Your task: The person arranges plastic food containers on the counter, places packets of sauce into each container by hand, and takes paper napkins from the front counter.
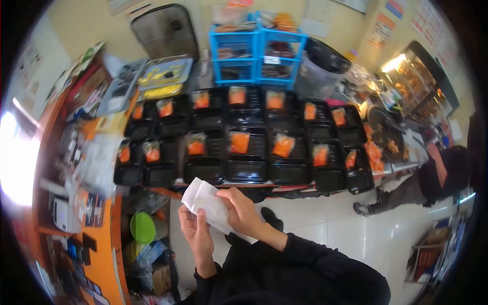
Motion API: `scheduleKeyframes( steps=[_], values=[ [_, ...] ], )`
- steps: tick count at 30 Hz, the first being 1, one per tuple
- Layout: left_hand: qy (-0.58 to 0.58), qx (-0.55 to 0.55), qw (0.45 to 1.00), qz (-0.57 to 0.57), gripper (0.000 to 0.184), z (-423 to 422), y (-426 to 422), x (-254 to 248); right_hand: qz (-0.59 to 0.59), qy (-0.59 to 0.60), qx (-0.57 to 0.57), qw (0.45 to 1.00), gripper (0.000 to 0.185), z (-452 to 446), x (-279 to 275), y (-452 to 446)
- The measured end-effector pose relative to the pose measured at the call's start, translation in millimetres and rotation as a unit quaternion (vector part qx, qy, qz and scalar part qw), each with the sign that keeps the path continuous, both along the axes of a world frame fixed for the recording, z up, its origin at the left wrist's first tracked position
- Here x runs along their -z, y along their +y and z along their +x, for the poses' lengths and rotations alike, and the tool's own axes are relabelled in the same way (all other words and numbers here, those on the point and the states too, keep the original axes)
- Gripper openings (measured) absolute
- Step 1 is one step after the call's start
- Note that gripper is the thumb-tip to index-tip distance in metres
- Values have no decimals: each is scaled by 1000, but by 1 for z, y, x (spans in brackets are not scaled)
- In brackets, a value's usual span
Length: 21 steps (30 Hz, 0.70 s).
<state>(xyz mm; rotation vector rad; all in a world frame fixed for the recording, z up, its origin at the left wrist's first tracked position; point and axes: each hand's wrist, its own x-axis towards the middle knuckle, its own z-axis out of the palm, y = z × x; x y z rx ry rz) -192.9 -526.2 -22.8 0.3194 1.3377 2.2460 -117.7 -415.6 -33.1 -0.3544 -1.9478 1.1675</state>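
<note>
Both hands hold a small bunch of folded white papers (211, 204), possibly napkins, in front of my body. My left hand (197, 235) grips them from below, thumb pressed on the near face. From the other side my right hand (243, 212) pinches their upper edge, with part of the papers hidden behind it. Just beyond, two rows of open black plastic trays (246, 170) cover the table. Many of them have a small clear bag of orange food, such as this bag (239, 143), lying in the upper part.
Blue plastic shelves (236, 47) stand behind the trays, beside a lidded bin (320, 71). Shallow trays with yellow pieces (162, 76) are at back left. An orange counter (104, 244) runs along my left. Another person (442, 170) works by a pan at the right.
</note>
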Motion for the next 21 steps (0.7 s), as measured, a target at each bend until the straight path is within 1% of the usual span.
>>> scheduleKeyframes(
  steps=[3,4,7,8,11,12,13,14,15,17,18,19,20,21],
  values=[
    [100,15,994,-51,20,39,55,9,12,9,58,998,25,55,-1,38],
    [123,-10,990,-62,15,62,83,1,3,-6,56,998,30,80,-2,53],
    [219,54,967,-114,16,122,155,21,2,2,114,994,42,152,-7,100],
    [204,103,970,-80,17,149,182,20,-25,-9,114,993,50,181,-14,122],
    [71,260,963,-2,21,221,268,36,-7,-22,218,976,50,265,-1,188],
    [111,305,946,-17,23,247,294,31,-19,-24,258,966,48,296,8,212],
    [149,348,925,-36,26,274,317,24,-43,-22,328,944,40,322,9,230],
    [213,374,902,-46,25,297,337,24,-84,-13,380,921,34,344,21,243],
    [189,387,902,-22,23,320,356,27,-118,-4,427,897,27,365,31,258],
    [159,394,903,-67,16,359,384,38,-129,10,440,888,19,402,23,279],
    [218,383,895,-66,13,374,400,51,-139,1,461,876,16,415,29,287],
    [274,373,884,-68,12,386,412,53,-187,-15,464,866,18,429,45,295],
    [258,387,878,-113,14,397,418,53,-191,-1,474,860,18,439,55,300],
    [272,415,861,-109,15,404,428,60,-195,11,484,853,19,445,54,310]
  ],
)
